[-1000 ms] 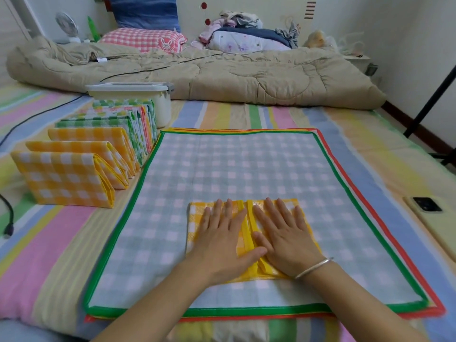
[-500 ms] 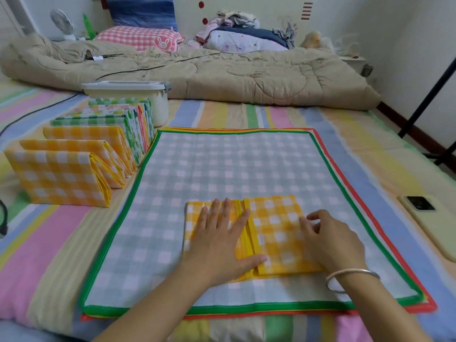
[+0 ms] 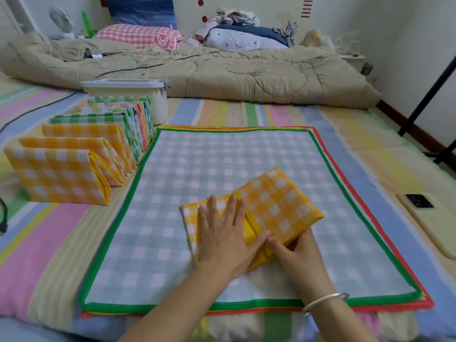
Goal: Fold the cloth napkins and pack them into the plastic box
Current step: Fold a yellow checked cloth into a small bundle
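Observer: Right half of yellow checked napkin point(image 3: 276, 208) has lifted since half a second ago. The right hand point(image 3: 298, 255) slid under it, fingers hidden, thumb on its near edge, gripping.

Recorder: And the left hand point(image 3: 227, 240)?

Observer: Head view: flat, fingers straight, pressing the left half onto the grey checked cloth point(image 3: 222, 164), 6 o'clock. Lidded plastic box point(image 3: 159, 107) at 11 o'clock, behind the row of folded napkins point(image 3: 61, 174), well apart.
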{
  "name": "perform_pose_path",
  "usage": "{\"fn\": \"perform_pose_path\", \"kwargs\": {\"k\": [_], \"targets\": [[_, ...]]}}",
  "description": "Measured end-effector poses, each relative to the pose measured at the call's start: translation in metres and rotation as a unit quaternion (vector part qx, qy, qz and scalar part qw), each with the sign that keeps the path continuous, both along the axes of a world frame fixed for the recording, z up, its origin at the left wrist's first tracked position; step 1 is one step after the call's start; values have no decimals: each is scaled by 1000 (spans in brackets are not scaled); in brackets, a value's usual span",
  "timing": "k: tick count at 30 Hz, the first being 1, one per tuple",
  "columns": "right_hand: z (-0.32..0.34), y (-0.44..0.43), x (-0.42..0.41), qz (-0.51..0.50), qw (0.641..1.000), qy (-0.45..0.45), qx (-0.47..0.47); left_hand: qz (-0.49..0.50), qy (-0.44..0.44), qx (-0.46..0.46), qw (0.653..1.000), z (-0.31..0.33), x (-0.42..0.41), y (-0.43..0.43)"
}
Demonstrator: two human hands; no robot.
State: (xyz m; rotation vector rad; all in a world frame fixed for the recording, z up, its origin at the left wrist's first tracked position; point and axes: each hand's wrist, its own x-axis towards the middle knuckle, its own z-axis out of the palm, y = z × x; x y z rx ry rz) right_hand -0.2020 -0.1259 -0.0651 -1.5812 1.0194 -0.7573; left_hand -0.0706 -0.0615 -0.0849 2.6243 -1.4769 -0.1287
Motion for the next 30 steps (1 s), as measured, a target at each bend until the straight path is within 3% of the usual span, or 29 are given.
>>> {"fn": "perform_pose_path", "kwargs": {"k": [2, 6, 9, 10, 12, 13, 15, 16, 17, 18, 19, 20, 22, 24, 26, 28, 30], "targets": [[-1, 6, 1, 0, 992, 63, -105, -1, 1, 1, 1000, -1, 1, -1], [-8, 11, 3, 29, 969, 152, -192, -26, 10, -59, 998, -6, 5, -1], [-9, 16, 3, 36, 915, 141, -375, -40, 22, -144, 988, -11, 9, -1], [-8, 19, 2, 61, 902, 131, -408, -44, 40, -145, 988, -13, 14, -2], [-8, 21, 0, 146, 881, 149, -425, -24, 171, -169, 970, -16, 24, -2], [-9, 19, -2, 171, 863, 167, -444, 28, 285, -234, 929, -9, 28, -2], [-10, 19, -1, 183, 825, 189, -501, 186, 537, -325, 756, 17, 37, 0], [-11, 19, 0, 185, 809, 192, -524, 236, 607, -355, 670, 26, 45, 2], [-12, 19, 3, 191, 794, 198, -542, 268, 642, -375, 612, 33, 55, 4], [-15, 19, 6, 196, 777, 207, -561, 284, 647, -400, 584, 38, 63, 9], [-18, 20, 8, 204, 760, 217, -578, 286, 610, -425, 605, 42, 71, 13], [-23, 20, 10, 212, 742, 229, -594, 280, 537, -436, 666, 44, 77, 19], [-28, 22, 13, 224, 711, 249, -618, 230, 335, -393, 825, 38, 82, 34], [-28, 23, 17, 235, 688, 275, -630, 134, 186, -321, 919, 30, 79, 44], [-25, 25, 20, 240, 673, 290, -637, 76, 135, -237, 959, 22, 75, 48], [-23, 24, 19, 235, 673, 290, -639, 80, 134, -197, 968, 15, 76, 52], [-19, 22, 14, 221, 698, 268, -627, 81, 130, -191, 970, 12, 79, 53]]}}
